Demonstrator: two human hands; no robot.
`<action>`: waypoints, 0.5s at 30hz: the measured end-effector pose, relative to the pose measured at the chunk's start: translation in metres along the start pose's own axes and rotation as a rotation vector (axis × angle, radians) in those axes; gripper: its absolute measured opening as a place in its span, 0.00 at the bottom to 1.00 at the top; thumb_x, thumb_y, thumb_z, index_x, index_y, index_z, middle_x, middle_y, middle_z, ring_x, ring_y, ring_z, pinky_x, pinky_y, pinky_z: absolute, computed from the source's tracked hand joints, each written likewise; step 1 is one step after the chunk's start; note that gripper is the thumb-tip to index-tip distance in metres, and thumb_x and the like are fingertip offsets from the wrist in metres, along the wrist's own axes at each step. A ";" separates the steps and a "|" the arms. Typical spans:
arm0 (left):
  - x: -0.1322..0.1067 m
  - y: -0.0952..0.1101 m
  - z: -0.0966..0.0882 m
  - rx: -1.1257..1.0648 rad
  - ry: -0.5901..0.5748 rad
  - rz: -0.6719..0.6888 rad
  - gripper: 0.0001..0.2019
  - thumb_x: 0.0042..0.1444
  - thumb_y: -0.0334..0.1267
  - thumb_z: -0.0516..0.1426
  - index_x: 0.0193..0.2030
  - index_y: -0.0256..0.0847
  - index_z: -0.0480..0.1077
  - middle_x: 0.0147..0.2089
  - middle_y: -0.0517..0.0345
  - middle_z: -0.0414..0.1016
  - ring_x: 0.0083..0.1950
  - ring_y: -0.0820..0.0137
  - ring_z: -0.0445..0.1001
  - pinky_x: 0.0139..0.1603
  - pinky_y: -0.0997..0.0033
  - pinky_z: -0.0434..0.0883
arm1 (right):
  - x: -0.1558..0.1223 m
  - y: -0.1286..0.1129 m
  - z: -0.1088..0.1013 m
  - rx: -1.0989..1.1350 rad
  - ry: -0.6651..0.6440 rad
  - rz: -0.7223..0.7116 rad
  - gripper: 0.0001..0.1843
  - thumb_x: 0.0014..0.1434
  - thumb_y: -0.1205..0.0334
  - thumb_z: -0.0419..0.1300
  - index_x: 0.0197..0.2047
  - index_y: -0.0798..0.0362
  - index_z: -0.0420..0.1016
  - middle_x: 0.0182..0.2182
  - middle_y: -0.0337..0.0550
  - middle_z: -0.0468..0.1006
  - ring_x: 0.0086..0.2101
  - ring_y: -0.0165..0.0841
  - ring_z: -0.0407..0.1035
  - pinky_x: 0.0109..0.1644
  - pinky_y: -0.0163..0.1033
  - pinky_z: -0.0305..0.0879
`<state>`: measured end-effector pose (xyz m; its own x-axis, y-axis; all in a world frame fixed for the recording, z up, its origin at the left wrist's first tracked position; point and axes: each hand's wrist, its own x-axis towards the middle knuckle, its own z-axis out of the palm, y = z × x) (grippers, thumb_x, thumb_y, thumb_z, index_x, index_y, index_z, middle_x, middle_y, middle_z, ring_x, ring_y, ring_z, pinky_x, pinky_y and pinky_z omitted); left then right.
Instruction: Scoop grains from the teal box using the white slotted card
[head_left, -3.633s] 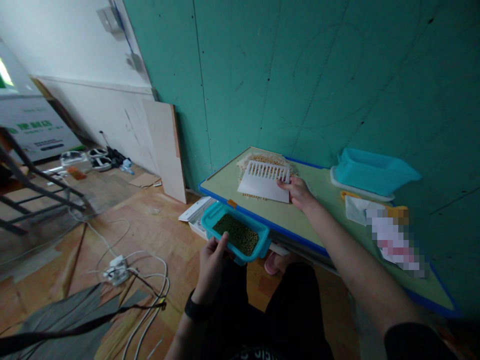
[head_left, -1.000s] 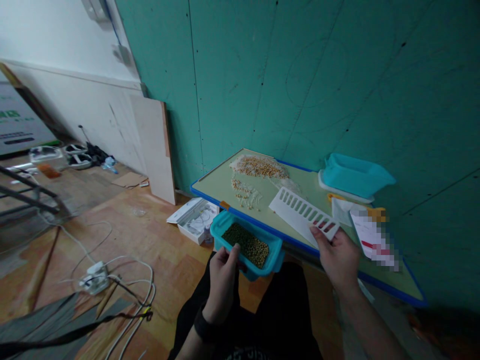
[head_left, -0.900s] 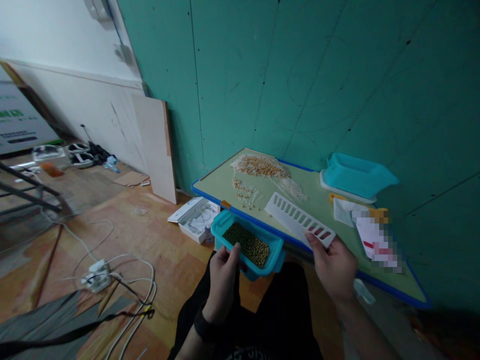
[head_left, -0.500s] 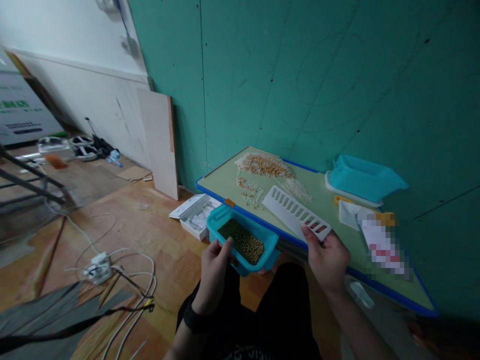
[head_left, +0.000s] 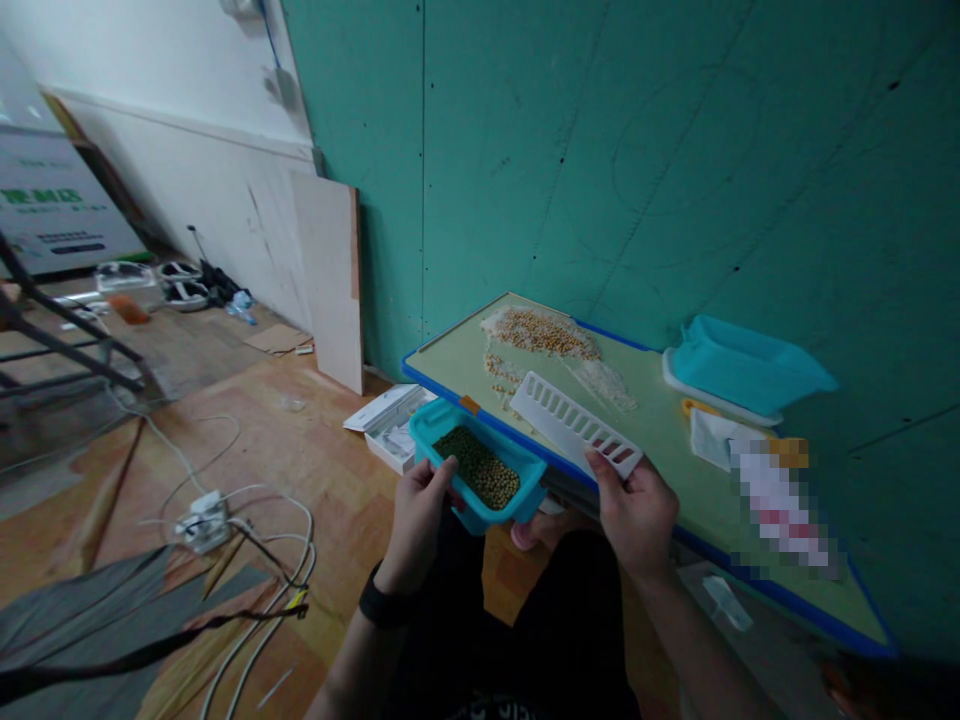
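Note:
My left hand (head_left: 421, 500) grips the near rim of a turquoise plastic tub (head_left: 532, 478), thumb over the edge. Inside it lie green beans (head_left: 466, 448) and pale yellow beans (head_left: 495, 482). The tub hangs just below the near blue edge of the table (head_left: 675, 480). My right hand (head_left: 637, 505) is closed on one end of a white slotted plastic strip (head_left: 551, 415), which slants over the tabletop edge, its far end toward the grains. Beyond it, yellow beans (head_left: 544, 330) are spread among white rice-like grains (head_left: 611, 385) on the table.
A second turquoise tub (head_left: 750, 365) rests on a white lid by the green wall. Beside it lie orange-and-white items and a blurred packet (head_left: 784, 500). An open white box (head_left: 394, 430), a board (head_left: 334, 280), a power strip (head_left: 204, 522) and cables are at left.
The white strip and my right hand have shifted slightly left, closer to the tub. The tub has risen a little with my left hand. The whole view has turned slightly left.

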<state>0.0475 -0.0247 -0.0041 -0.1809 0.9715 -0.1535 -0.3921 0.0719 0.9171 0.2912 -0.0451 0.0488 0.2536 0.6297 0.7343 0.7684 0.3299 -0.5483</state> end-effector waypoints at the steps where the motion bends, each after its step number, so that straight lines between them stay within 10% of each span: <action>1: 0.001 0.000 0.000 -0.002 -0.004 -0.002 0.23 0.44 0.56 0.69 0.22 0.41 0.66 0.15 0.62 0.71 0.16 0.72 0.68 0.19 0.75 0.65 | 0.001 -0.001 0.003 0.003 0.004 -0.008 0.15 0.63 0.50 0.64 0.36 0.53 0.80 0.33 0.48 0.86 0.32 0.38 0.81 0.37 0.35 0.73; 15: 0.000 -0.008 0.001 -0.027 -0.065 0.001 0.23 0.47 0.56 0.69 0.21 0.41 0.67 0.15 0.62 0.71 0.16 0.73 0.68 0.20 0.75 0.65 | -0.002 -0.026 0.010 0.054 -0.062 -0.090 0.12 0.65 0.52 0.63 0.37 0.52 0.79 0.32 0.44 0.85 0.31 0.35 0.81 0.33 0.33 0.73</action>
<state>0.0515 -0.0248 -0.0110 -0.1229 0.9841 -0.1278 -0.4167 0.0657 0.9067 0.2650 -0.0479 0.0571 0.1473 0.6375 0.7563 0.7529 0.4235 -0.5037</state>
